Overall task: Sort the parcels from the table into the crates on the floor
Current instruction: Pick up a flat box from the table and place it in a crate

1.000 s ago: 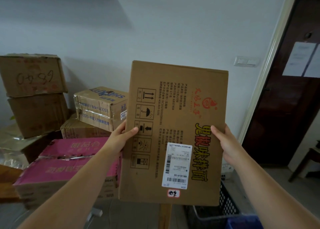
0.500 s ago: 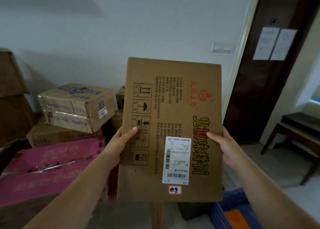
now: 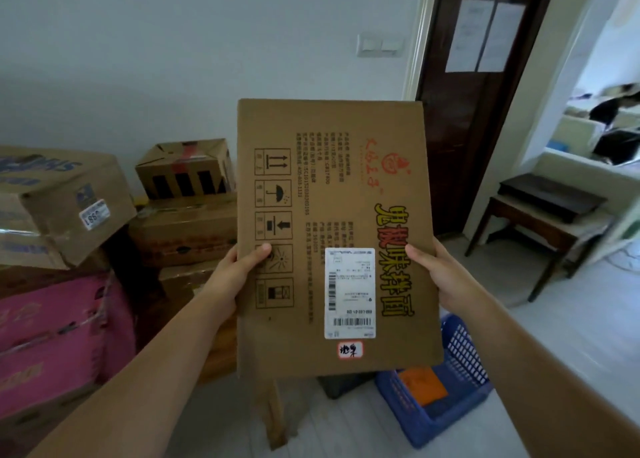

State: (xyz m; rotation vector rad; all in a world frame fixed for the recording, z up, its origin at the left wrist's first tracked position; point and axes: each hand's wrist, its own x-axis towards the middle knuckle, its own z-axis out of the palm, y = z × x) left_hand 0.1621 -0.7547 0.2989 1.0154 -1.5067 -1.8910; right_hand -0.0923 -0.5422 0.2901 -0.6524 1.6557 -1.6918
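I hold a flat brown cardboard parcel [image 3: 332, 194] upright in front of me, its printed face and white shipping label towards the camera. My left hand [image 3: 235, 274] grips its left edge and my right hand [image 3: 440, 277] grips its right edge, thumbs on the front. Below the parcel's lower right corner a blue crate [image 3: 460, 391] stands on the floor with an orange item inside. A dark crate [image 3: 341, 386] next to it is mostly hidden behind the parcel.
Cardboard boxes are stacked at the left: a pink box [image 3: 52, 336], a taped brown box [image 3: 59, 201] and several more boxes [image 3: 187, 211] behind. A dark door [image 3: 464, 111] and a small wooden table [image 3: 540, 225] stand at the right. A wooden leg [image 3: 273, 412] rises from the pale floor.
The view has swung to the right with the parcel still held in both hands. The box stacks slid left, and the door, the small table and the blue crate came further into view.
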